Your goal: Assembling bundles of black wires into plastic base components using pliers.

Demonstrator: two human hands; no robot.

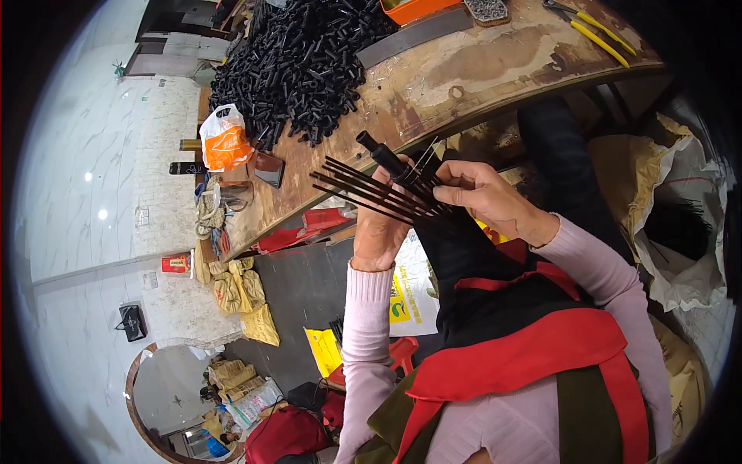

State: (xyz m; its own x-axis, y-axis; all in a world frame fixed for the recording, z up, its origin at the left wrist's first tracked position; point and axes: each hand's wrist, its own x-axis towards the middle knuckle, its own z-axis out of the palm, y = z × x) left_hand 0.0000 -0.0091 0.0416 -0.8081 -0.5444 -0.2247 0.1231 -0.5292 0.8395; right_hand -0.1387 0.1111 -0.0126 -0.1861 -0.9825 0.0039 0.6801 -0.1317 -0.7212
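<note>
Over my lap, my left hand (379,236) is wrapped round a stepped black plastic tube (384,158) and a bunch of thin black rods (363,192). The rods fan out toward the left, and their other ends meet by the tube's lower end. Close against that end, my right hand (495,199) has its thumb and forefinger pinched together; what lies between the fingertips is hidden. Two thin, pale wires (427,157) stick up between the hands. Beneath them, a black apron (464,271) with red trim covers my lap.
A worn wooden workbench (495,62) carries a large heap of black plastic tubes (301,69), a metal strip (415,39), yellow-handled pliers (599,42) and an orange-and-white bag (226,139). An open sack (657,255) with dark rods stands at right. A red stool (403,352) is below left.
</note>
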